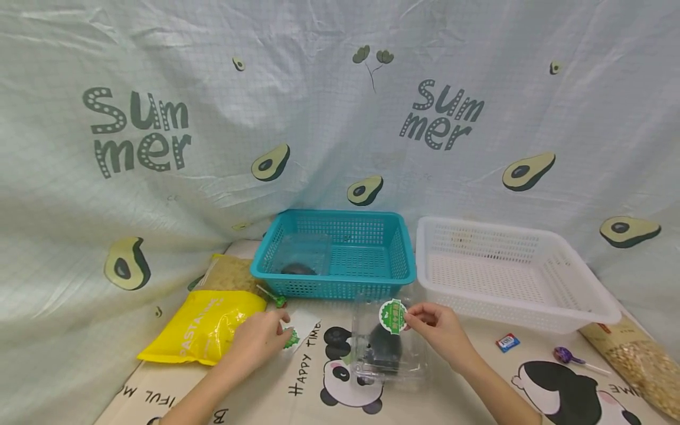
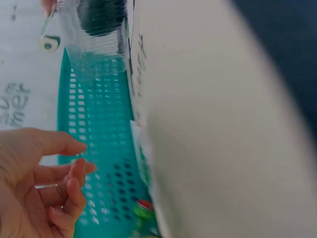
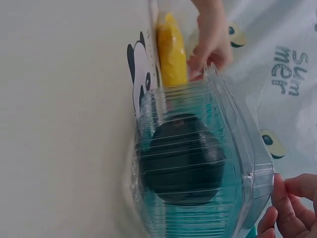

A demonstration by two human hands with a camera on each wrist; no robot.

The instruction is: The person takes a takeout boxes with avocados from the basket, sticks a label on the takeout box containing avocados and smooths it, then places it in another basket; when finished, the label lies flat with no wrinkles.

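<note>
My right hand (image 1: 438, 332) pinches the edge of a round green-and-white sticker (image 1: 393, 317) with thumb and fingertip, right at the lid of a clear plastic clamshell box (image 1: 414, 363). Inside this box lies a dark, rounded fruit (image 3: 181, 158). In the right wrist view, the right fingertips (image 3: 277, 191) are at the box's rim. My left hand (image 1: 262, 336) hovers with loosely bent fingers and holds nothing in the left wrist view. Beside it lies a white sheet (image 1: 305, 319) with another green sticker (image 1: 291, 338), partly hidden by the fingers.
A teal basket (image 1: 345, 289) at the back holds another clear box (image 1: 319, 248) with a dark fruit. Right of it stands a white basket (image 1: 510, 316). A yellow pasta bag (image 1: 212, 324), lollipops (image 1: 278, 300), a small wrapped candy (image 1: 507, 342) and a grain bag (image 1: 637, 360) lie around.
</note>
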